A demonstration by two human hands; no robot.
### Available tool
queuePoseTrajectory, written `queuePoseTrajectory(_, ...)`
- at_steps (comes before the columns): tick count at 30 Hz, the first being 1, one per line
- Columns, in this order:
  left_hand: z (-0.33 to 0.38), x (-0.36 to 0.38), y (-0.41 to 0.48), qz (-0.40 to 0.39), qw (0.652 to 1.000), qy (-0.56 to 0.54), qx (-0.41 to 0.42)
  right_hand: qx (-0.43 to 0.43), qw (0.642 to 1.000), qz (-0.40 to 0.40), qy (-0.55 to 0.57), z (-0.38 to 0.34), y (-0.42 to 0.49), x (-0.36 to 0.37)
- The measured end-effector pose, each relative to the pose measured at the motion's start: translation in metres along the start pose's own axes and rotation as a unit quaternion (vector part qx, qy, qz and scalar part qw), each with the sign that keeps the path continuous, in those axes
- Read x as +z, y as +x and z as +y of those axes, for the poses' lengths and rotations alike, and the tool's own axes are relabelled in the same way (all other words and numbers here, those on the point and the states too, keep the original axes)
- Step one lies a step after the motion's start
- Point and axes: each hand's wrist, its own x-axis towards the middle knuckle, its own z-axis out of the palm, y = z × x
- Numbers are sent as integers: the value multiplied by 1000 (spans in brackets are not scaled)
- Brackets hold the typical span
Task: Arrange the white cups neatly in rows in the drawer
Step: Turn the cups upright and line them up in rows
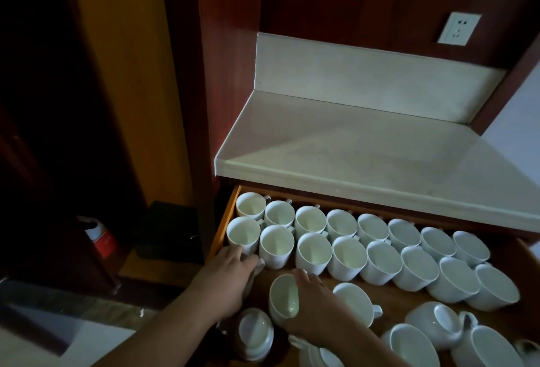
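Note:
The wooden drawer [224, 230] is pulled out below the counter. Two rows of upright white cups fill its back, the far row [342, 223] and the nearer row [347, 253], handles to the right. At the front left, my left hand [229, 277] curls over a cup [259, 265] that it mostly hides. Just to its right, my right hand [314, 302] grips a tilted cup [283, 299] by its far rim. Loose cups lie in front: one upright [355, 304], one on its side [438, 323], one upside down [255, 333].
A pale stone counter [365, 147] overhangs the drawer's back, with a wall socket [458, 29] above it. Left of the drawer, on the dark floor, stand a black box [172, 232] and a red and white can [100, 238]. More cups [413, 346] crowd the front right.

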Motion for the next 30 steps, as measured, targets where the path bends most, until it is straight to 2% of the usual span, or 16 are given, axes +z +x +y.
queuePoseTrajectory(6,2,2,0,56,998,-17,-18,7,1000,5,-4,-11,16,0)
queuePoseTrajectory(10,3,0,-1,80,996,-18,-33,10,999,14,45,-10,17,8)
queuePoseTrajectory(13,2,1,-4,82,996,-1,-30,20,996,24,85,-2,11,6)
queuePoseTrajectory(19,0,1,1,63,998,-17,-17,27,996,23,81,0,12,5)
queuePoseTrajectory(30,-5,5,8,73,997,-18,7,35,993,46,105,-10,20,3)
